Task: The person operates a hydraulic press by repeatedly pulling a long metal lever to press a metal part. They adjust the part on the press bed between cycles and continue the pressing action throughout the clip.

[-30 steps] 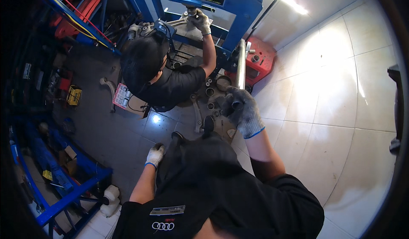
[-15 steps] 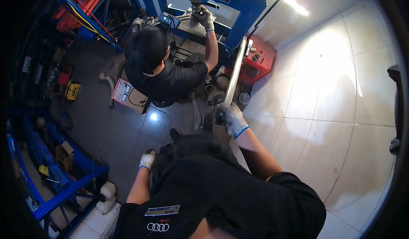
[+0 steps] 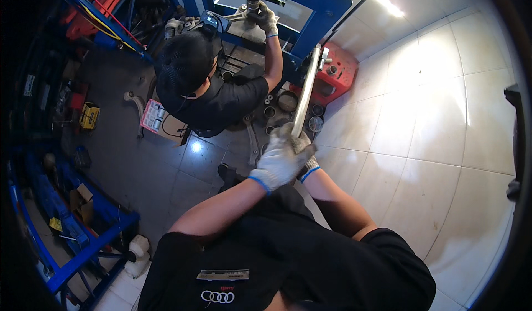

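Observation:
A long silvery metal lever [image 3: 308, 89] slants up from my hands to the side of a blue press frame [image 3: 327, 13]. My right hand [image 3: 303, 145], in a pale knit glove, grips its lower end. Also gloved, my left hand [image 3: 277, 160] is closed around the same end, crossing over and partly covering the right. Ahead, a co-worker [image 3: 221, 98] in black crouches at the press. The co-worker's gloved hand [image 3: 266, 20] holds a metal suspension arm [image 3: 239, 17] under the press ram [image 3: 253, 3].
A red metal housing [image 3: 337, 73] stands by the press, with several metal rings [image 3: 287, 100] near it. Another suspension arm [image 3: 252, 139] lies on the floor. Left are a box of silvery parts [image 3: 154, 117] and a blue rack [image 3: 94, 255]. A tiled wall [image 3: 410, 139] bounds the right.
My left hand has come up from low on the left and closed on the lever's lower end beside my right hand. The view has shifted slightly.

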Tool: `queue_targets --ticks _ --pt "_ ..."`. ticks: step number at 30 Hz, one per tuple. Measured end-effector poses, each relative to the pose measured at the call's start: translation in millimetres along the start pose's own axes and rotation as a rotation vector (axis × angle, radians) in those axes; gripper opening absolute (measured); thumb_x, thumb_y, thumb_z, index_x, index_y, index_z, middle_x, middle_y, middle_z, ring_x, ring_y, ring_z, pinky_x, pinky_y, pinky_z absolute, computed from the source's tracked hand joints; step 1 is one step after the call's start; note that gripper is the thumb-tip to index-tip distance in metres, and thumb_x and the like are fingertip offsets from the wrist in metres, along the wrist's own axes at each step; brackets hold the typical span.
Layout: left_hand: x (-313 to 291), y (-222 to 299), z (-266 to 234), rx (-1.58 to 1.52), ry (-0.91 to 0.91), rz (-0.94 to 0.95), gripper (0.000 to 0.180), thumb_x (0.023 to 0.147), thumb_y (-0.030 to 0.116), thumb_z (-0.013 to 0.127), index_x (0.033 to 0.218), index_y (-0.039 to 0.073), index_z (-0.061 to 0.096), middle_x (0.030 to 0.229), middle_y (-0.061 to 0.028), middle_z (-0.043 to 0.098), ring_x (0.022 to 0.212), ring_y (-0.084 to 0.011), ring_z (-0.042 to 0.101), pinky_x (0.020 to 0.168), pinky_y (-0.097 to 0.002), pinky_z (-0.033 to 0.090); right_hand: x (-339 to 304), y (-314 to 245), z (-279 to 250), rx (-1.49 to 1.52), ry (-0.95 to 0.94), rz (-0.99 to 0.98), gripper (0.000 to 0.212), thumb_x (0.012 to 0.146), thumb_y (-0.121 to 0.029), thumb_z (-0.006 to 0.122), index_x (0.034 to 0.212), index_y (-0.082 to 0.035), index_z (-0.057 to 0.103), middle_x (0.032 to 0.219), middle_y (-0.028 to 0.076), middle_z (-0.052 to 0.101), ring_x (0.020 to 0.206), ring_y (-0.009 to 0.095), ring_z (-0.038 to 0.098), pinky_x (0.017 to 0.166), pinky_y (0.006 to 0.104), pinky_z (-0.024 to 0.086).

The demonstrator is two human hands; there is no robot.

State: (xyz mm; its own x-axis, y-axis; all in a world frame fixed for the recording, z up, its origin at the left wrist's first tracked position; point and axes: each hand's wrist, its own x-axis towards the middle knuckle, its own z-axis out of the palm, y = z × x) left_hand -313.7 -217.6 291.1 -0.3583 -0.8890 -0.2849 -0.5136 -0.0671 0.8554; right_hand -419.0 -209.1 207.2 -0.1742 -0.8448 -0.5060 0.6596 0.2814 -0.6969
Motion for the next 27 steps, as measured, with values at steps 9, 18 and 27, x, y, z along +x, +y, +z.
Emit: queue_targets --ticks 9,18,27 --pt "0 -21 57 0.014 0.291 0.145 0.066 0.079 0.021 0.074 0.137 0.009 0.044 0.133 -0.0247 0.047 0.119 -0.0457 0.052 0.099 -0.0517 0.046 -6 28 -46 0.162 0.025 0.201 0.030 0.089 -0.021 0.069 0.111 -0.002 0.059 0.096 0.012 0.067 0.084 0.025 0.067 0.072 0.0370 0.058" --pt "3 -31 55 0.011 0.270 0.182 0.066 0.079 0.020 0.075 0.136 0.008 0.044 0.132 -0.0249 0.047 0.119 -0.0452 0.051 0.102 -0.0506 0.045 2 33 -50 0.187 0.030 0.253 0.028 0.090 -0.021 0.069 0.109 -0.002 0.060 0.095 0.012 0.067 0.083 0.025 0.067 0.071 0.0370 0.058" --pt "5 -36 47 0.005 0.167 0.163 0.071 0.079 0.022 0.075 0.139 0.004 0.041 0.135 -0.0245 0.045 0.126 -0.0426 0.047 0.108 -0.0462 0.041 13 36 -57 0.182 0.014 0.306 0.027 0.090 -0.022 0.069 0.106 -0.002 0.060 0.094 0.011 0.067 0.083 0.025 0.066 0.070 0.0371 0.058"
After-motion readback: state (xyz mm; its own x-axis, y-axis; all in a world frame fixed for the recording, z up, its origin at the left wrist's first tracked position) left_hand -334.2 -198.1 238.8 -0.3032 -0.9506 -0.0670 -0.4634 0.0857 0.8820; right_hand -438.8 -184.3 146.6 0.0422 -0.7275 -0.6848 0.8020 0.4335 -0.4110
